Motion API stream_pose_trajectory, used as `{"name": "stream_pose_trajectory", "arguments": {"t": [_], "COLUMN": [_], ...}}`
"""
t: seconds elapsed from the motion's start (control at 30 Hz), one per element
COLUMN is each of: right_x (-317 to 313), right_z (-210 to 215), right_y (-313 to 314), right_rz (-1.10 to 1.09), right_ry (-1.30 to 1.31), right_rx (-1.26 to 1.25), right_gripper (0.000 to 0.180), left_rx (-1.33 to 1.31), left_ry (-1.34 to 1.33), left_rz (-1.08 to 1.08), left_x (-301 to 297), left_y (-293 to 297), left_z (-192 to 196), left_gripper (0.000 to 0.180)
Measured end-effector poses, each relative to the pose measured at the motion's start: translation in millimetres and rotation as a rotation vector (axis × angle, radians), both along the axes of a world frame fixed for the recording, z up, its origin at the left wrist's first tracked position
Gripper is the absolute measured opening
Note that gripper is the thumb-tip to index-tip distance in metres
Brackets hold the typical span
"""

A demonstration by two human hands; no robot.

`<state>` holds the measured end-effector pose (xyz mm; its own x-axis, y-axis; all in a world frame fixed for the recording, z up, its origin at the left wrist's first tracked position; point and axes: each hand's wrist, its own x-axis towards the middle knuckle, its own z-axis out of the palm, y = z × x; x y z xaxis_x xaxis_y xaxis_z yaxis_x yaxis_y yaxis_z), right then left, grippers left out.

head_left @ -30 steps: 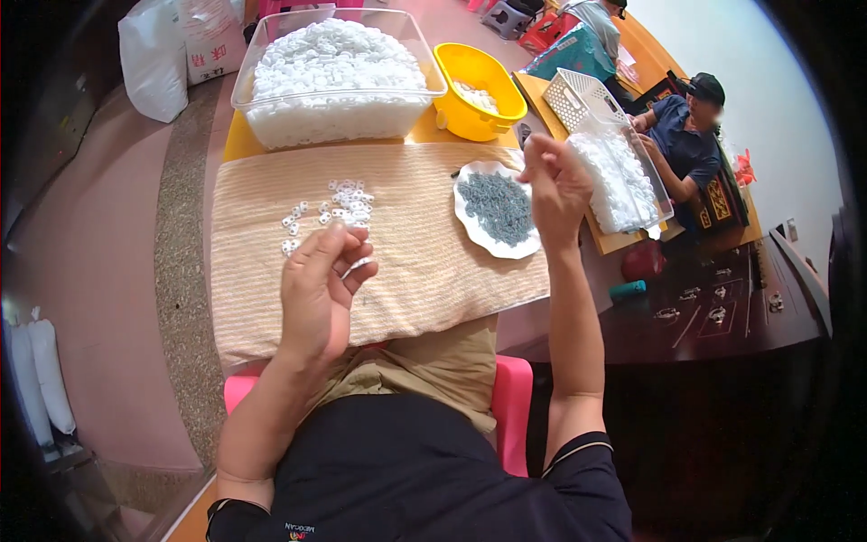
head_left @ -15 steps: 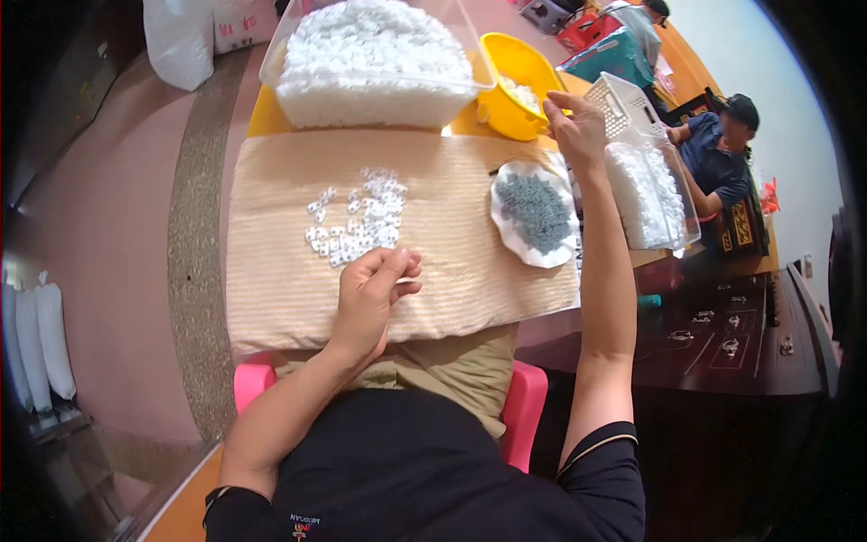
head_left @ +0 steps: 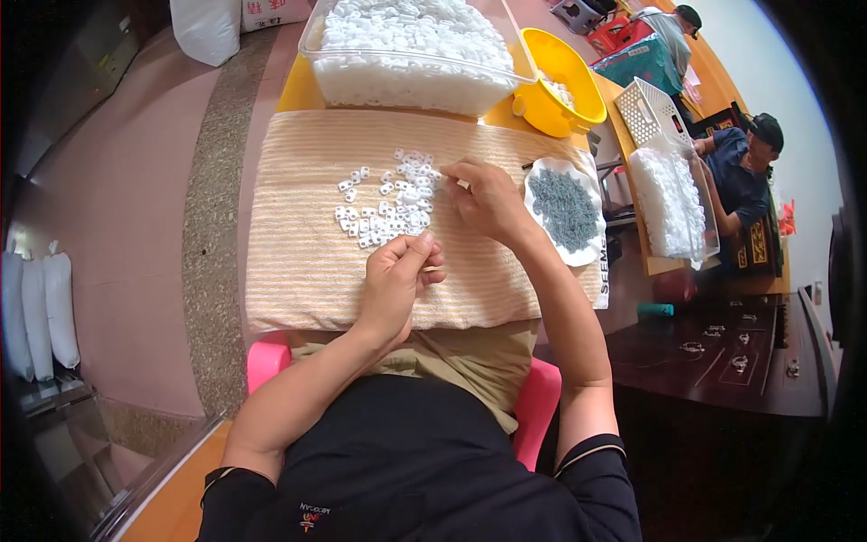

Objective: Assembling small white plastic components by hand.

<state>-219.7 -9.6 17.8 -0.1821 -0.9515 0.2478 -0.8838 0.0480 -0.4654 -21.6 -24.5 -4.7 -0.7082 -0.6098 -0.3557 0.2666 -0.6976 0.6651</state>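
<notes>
A loose pile of small white plastic pieces with dark holes (head_left: pixel 384 212) lies on the striped beige cloth (head_left: pixel 298 280). At the pile's near edge is my left hand (head_left: pixel 397 280), closed, thumb pressed against curled fingers; what it holds, if anything, is hidden. My right hand (head_left: pixel 490 203) hovers over the cloth at the pile's right side, palm down. Its fingers are bent and slightly apart, with the fingertips beside the outermost white pieces and nothing visible in them. Right of that hand sits a white scalloped dish (head_left: pixel 539 244) of small grey screw-like parts (head_left: pixel 564 210).
Beyond the cloth stand a clear bin (head_left: pixel 406 72) heaped with white pieces and a yellow basin (head_left: pixel 591 104). On a neighbouring table are a white basket (head_left: pixel 646 108) and another filled clear bin (head_left: pixel 668 203); a person (head_left: pixel 745 167) sits behind. A dark glossy table (head_left: pixel 722 361) is at right.
My right hand has come from beside the yellow basin, leftward and nearer, to the pile's right edge. The left hand stays closed near the pile. The whole view has shifted slightly.
</notes>
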Motion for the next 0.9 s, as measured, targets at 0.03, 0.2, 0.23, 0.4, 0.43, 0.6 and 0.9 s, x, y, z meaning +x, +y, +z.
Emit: {"name": "stream_pose_trajectory", "arguments": {"t": [0.03,0.2,0.23,0.4,0.43,0.6,0.9], "right_x": [2,6,6,3,2,-3,-4], "right_z": [1,2,2,-3,-4,-7,-8], "right_y": [-3,-16,-17,-16,-15,-15,-14], "right_rz": [0.002,-0.044,-0.043,-0.049,-0.049,-0.021,-0.023], "right_ry": [0.001,0.078,0.078,0.075,0.075,0.036,-0.013], "right_rx": [-0.001,0.127,0.128,0.11,0.11,0.109,0.155], "right_gripper": [0.018,0.017,0.017,0.014,0.014,0.012,0.016], "left_rx": [-0.001,0.002,0.003,0.006,0.006,-0.005,0.006], "left_ry": [0.001,-0.011,-0.011,-0.003,-0.003,0.003,-0.003], "left_rz": [0.002,0.003,0.004,0.0,0.0,-0.003,-0.015], "left_x": [1,2,2,1,1,0,1], "left_y": [0,0,0,-1,-1,0,0], "left_z": [0,3,3,2,1,0,1], "left_gripper": [0.022,0.023,0.023,0.022,0.022,0.022,0.023]}}
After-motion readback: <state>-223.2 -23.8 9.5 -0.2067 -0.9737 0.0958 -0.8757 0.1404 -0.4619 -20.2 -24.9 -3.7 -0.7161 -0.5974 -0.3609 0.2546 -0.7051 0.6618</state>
